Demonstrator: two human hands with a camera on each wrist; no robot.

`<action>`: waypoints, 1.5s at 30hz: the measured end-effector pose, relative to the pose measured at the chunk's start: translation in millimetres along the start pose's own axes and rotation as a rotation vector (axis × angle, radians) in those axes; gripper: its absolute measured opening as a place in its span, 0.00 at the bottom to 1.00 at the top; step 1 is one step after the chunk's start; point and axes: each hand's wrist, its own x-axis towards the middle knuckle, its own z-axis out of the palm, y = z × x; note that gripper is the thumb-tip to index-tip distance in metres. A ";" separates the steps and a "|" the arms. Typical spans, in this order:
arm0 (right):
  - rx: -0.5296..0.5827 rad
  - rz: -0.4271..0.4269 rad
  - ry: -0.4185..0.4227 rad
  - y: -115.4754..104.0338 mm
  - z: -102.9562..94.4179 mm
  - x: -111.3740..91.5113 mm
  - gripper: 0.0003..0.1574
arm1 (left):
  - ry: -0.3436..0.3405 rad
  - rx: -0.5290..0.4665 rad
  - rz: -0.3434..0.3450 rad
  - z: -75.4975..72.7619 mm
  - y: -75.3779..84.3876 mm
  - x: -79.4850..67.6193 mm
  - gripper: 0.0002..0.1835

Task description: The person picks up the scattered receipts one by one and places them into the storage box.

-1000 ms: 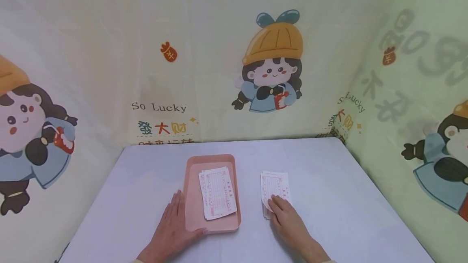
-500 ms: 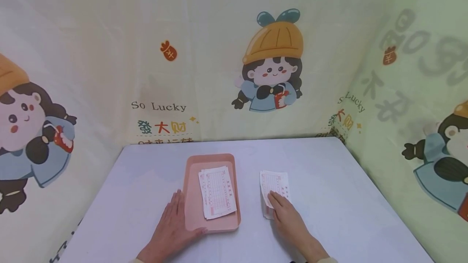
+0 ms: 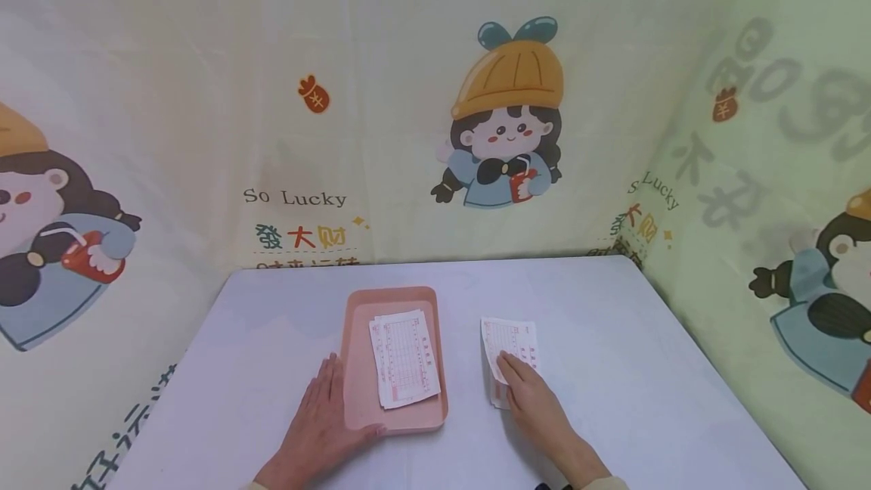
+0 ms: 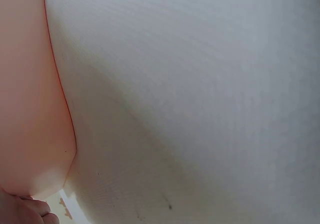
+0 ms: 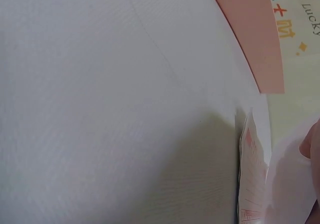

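Note:
In the head view a pink tray [image 3: 361,392] lies on the table, with several white slips printed in red [image 3: 408,361] inside it. My left hand [image 3: 318,418] rests against the tray, straight fingers along its left side and thumb at its near edge. To the right of the tray is a second pile of slips [image 3: 500,398]. My right hand [image 3: 542,408] pinches the top slip [image 3: 502,333] there, whose near left part is bent up off the pile. The right wrist view shows this raised slip [image 5: 290,194] apart from the pile [image 5: 251,179]; much of the hand is out of frame.
The white table [image 3: 612,346] extends on both sides of the tray and the pile. Cloth walls [image 3: 395,134] with cartoon prints stand behind and on both sides. A small dark object [image 3: 543,486] shows at the bottom edge, by the right forearm.
My right hand has shifted slightly up and left, bending the top slip further up so that more of the pile beneath shows. The left hand and tray have stayed in place.

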 end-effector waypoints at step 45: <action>0.166 -0.096 0.075 -37.0 -15.9 40.8 0.30 | -0.008 0.000 -0.012 -2.4 3.2 -1.0 0.72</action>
